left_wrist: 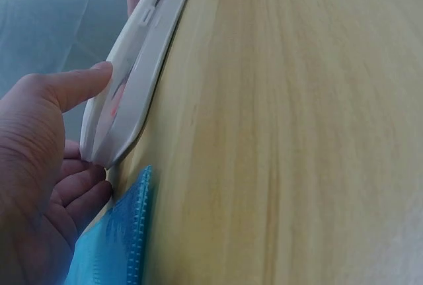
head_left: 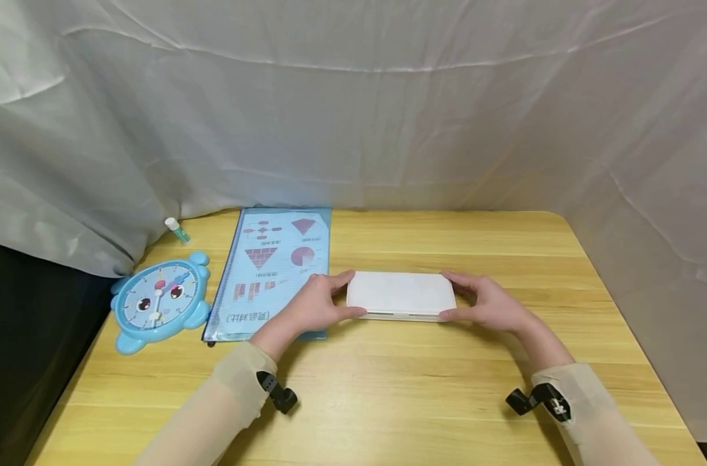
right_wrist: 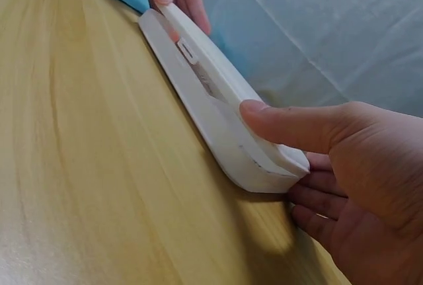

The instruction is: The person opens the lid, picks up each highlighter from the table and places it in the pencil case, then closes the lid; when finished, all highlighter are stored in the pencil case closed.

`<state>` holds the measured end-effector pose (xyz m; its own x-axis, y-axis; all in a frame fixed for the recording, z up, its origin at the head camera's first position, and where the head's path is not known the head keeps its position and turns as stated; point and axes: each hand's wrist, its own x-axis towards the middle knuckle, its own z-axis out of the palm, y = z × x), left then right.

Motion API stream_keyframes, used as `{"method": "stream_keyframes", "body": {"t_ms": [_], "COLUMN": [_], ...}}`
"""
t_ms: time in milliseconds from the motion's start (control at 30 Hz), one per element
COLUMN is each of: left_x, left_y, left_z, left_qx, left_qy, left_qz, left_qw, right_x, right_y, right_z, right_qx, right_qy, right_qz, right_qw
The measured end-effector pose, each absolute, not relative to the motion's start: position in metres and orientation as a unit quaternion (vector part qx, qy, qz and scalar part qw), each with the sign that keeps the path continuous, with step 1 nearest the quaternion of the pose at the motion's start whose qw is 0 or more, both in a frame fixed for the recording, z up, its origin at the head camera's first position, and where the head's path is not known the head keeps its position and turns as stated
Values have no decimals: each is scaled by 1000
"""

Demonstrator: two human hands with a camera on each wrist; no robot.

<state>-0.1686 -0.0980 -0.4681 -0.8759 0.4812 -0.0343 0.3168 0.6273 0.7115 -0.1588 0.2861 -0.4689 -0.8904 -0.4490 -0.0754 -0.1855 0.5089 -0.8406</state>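
A long white pencil case (head_left: 401, 291) lies crosswise on the wooden table in the head view. Its lid (right_wrist: 221, 67) stands slightly raised along the front edge, where a small clasp (right_wrist: 188, 51) shows. Through the gap, a bit of something reddish shows inside in both wrist views. My left hand (head_left: 315, 303) holds the left end, thumb on the lid's front edge and fingers behind. At the opposite end my right hand (head_left: 493, 305) has the same grip, its thumb (right_wrist: 264, 114) pressing the lid's edge. Most of the contents are hidden.
A blue zip folder (head_left: 283, 262) with printed charts lies left of the case, partly behind my left hand. Farther left is a blue animal-shaped toy clock (head_left: 161, 301), with a small glue stick (head_left: 177, 230) beyond it. Grey curtain (head_left: 388, 129) hangs behind the table.
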Motion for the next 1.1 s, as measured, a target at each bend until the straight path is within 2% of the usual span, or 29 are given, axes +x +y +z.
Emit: {"method": "stream_keyframes", "body": {"t_ms": [233, 833, 933, 1100], "left_x": [-163, -159, -156, -153], "left_y": [-95, -94, -94, -94], "left_z": [-468, -469, -467, -458], "left_qx": [227, 217, 240, 274], "left_qy": [899, 903, 912, 929], "left_qz": [359, 358, 322, 247], "left_qw": [104, 96, 86, 39], "right_x": [-151, -150, -150, -150], "right_y": [283, 279, 280, 283], "right_z": [-469, -467, -465, -453], "right_qx": [-182, -191, -199, -214], "right_qy": [876, 894, 892, 898], "right_qz": [-431, -389, -390, -375], "right_qw": [122, 111, 109, 82]}}
